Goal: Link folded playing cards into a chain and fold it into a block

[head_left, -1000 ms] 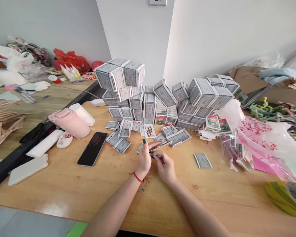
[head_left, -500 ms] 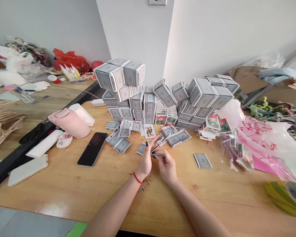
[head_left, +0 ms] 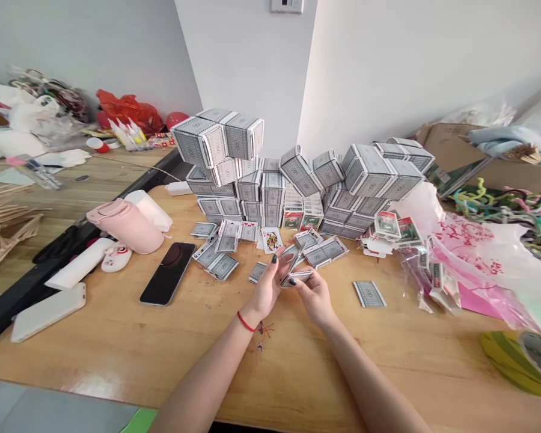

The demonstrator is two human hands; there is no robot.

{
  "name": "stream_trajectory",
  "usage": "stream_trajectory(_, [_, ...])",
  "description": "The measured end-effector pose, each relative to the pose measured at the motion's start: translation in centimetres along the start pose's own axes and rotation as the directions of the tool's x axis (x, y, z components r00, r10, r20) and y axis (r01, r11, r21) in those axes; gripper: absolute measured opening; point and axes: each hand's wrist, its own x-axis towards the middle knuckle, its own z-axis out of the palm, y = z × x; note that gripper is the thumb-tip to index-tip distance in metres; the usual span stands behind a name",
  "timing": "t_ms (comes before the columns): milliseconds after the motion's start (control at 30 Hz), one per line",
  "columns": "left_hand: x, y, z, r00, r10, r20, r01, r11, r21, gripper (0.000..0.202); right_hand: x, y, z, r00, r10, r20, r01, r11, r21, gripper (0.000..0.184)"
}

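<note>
Both hands meet over the middle of the wooden table [head_left: 130,355]. My left hand [head_left: 267,288], with a red string at the wrist and dark nails, pinches a small stack of grey-backed playing cards [head_left: 296,275]. My right hand [head_left: 318,296] grips the same stack from the right side. Loose cards and small decks [head_left: 216,260] lie scattered just beyond the hands, one queen card [head_left: 272,239] face up. A single face-down card [head_left: 369,293] lies to the right. Behind them rises a tall pile of grey card boxes [head_left: 270,174].
A black phone [head_left: 168,273], a pink bottle [head_left: 126,225] and white cases lie at the left. Pink and clear plastic bags [head_left: 478,258] with card packs spread at the right, a green tape roll [head_left: 523,361] at the right edge. Wooden sticks and clutter cover a second table at far left.
Both hands lifted slightly and moved forward with the cards; the stack tilted up between the fingers. Nothing else on the table moved.
</note>
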Motion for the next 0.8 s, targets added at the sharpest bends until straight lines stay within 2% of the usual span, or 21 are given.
stream_trajectory(100, [0.1,0.2,0.0,0.989,-0.144,0.019,0.145,0.985,-0.088,0.040,0.0,-0.3,0.0,0.994,0.106,0.035,-0.111,0.975,0.191,0.025])
stream_trajectory(167, [0.1,0.4,0.1,0.986,-0.160,0.043,0.164,0.980,-0.108,0.035,0.1,-0.7,0.1,0.989,0.143,0.040,-0.148,0.959,0.241,0.029])
stream_trajectory(267, [0.1,0.7,0.2,0.997,-0.069,0.020,0.071,0.991,-0.113,0.028,0.2,-1.1,0.2,0.986,0.167,0.012,-0.163,0.944,0.286,0.030])
stream_trajectory(467, [0.0,1.9,-0.3,0.990,0.088,-0.107,-0.112,0.964,-0.241,0.041,0.0,-1.0,0.7,0.958,0.285,0.022,-0.276,0.902,0.331,0.026])
stream_trajectory(667, [0.6,2.6,-1.4,0.952,0.166,-0.259,-0.245,0.918,-0.312,0.023,-1.0,-0.8,1.9,0.888,0.372,0.269,-0.419,0.896,0.145,0.033])
stream_trajectory(733, [0.8,2.8,-1.5,0.945,0.184,-0.269,-0.266,0.913,-0.311,0.016,-1.2,-0.8,2.1,0.874,0.370,0.314,-0.421,0.900,0.114,0.034])
stream_trajectory(800, [0.9,2.9,-1.4,0.944,0.188,-0.272,-0.273,0.908,-0.318,0.010,-1.3,-0.6,2.3,0.882,0.344,0.323,-0.399,0.909,0.121,0.033])
